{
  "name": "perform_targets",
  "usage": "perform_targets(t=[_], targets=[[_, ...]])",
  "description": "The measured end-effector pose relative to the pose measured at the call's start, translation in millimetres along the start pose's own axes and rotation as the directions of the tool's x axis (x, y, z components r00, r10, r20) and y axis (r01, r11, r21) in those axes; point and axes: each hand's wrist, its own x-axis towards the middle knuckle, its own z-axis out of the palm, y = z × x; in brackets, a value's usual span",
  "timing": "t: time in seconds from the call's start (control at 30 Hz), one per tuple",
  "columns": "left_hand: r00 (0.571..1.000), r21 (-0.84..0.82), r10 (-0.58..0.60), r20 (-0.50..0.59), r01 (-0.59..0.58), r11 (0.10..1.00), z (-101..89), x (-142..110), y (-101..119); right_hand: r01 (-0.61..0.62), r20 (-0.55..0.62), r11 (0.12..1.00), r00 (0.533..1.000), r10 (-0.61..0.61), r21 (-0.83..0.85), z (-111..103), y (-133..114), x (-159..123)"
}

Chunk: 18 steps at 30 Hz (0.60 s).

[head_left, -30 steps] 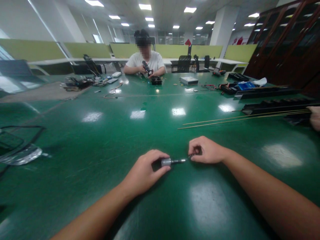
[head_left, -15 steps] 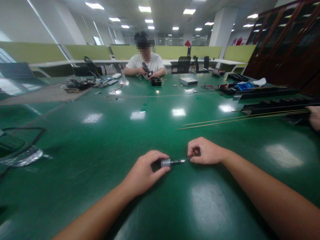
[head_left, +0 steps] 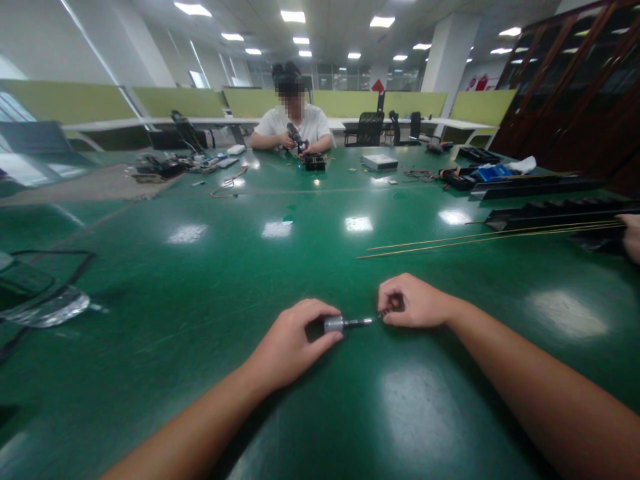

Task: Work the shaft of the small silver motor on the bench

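Note:
My left hand (head_left: 300,340) grips a short silver metal cylinder with a thin shaft (head_left: 334,324) between thumb and fingers. Low over the green tabletop, the shaft points right. Just off its tip, my right hand (head_left: 407,301) is closed in a pinch on a small dark ridged piece (head_left: 384,313). Most of that piece is hidden by the fingers, and its kind is too small to make out. A narrow gap seems to lie between it and the shaft tip.
Two long thin brass-coloured rods (head_left: 450,241) stretch beyond my right hand, near another person's hand (head_left: 631,237) at the right edge. Black channel strips (head_left: 545,213) lie behind them. A clear plastic item (head_left: 50,310) is at left. A person in white (head_left: 291,130) works opposite.
Both hands keep nearly the same pose and hold the same things. The whole view shifts slightly, as from a small head movement.

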Motion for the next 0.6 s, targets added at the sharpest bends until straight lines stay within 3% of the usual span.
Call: perform_targets(t=[0.3, 0.47, 0.6], targets=[[1.000, 0.005, -0.010, -0.013, 0.010, 1.000, 2.2, 2, -2, 0.005, -0.033, 1.000, 0.999, -0.006, -0.029, 14, -13, 4], [1.000, -0.021, -0.002, -0.017, 0.002, 1.000, 5.6, 3, -3, 0.084, -0.104, 0.992, 0.990, -0.094, -0.098, 32, -27, 11], [0.996, -0.076, 0.082, -0.031, -0.084, 0.994, 6.8, 2, -4, 0.124, -0.180, 0.973, 0.971, -0.160, -0.195, 47, -37, 13]])
